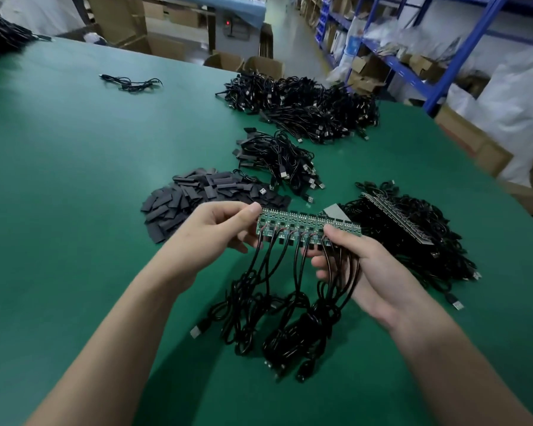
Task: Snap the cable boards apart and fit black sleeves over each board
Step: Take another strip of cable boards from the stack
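Strip of joined green boards (pixel 302 223) held above the green table (pixel 74 179), unbroken. Left hand (pixel 219 230) pinches its left end, thumb on top, fingers curled beneath. Right hand (pixel 363 272) grips the right part, thumb on the boards, fingers curled round the black cables (pixel 290 305), which trail to the table. Pile of black sleeves (pixel 194 193) just beyond the left hand.

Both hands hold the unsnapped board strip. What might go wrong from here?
The black cables are tangled below the board strip; pulling one board free may strain its solder wires. The left hand pinches only the end and the right hand grips past the middle, so the strip might break at an unintended joint.
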A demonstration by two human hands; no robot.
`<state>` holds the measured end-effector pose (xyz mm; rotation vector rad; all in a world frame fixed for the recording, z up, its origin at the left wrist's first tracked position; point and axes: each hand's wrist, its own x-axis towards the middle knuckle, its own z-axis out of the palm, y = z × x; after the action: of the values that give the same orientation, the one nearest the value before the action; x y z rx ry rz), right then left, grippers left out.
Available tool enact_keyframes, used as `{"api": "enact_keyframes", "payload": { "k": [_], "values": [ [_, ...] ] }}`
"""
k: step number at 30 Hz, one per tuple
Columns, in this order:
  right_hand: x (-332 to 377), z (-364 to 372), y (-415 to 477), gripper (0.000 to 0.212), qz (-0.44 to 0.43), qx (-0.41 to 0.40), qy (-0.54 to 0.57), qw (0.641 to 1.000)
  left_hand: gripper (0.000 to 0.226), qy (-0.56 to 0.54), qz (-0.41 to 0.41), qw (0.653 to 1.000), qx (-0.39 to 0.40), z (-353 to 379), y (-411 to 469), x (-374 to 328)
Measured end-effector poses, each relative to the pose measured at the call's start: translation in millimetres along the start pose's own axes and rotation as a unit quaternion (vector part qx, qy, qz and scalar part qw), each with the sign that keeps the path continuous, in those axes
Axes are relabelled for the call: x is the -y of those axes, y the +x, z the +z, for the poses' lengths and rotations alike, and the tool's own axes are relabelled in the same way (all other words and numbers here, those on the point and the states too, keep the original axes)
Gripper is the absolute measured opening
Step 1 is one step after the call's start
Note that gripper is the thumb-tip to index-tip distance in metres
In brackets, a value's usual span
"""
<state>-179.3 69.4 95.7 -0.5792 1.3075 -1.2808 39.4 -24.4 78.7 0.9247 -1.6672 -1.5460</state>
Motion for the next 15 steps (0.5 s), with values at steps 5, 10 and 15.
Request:
{"api": "enact_keyframes", "payload": {
  "k": [5,10,15],
  "values": [
    [-9,-5,24,0.073,0.029,-0.044,-0.026,0.998,0.024,-0.098,-0.008,0.994,0.054,5,7,17],
    [-28,5,32,0.058,-0.088,-0.172,-0.303,0.933,0.013,-0.128,0.008,0.99,0.051,13,13,22],
    [-41,7,16,0.071,-0.082,-0.109,-0.252,0.958,0.015,-0.064,0.011,0.997,0.042,31,13,25]
  ]
}}
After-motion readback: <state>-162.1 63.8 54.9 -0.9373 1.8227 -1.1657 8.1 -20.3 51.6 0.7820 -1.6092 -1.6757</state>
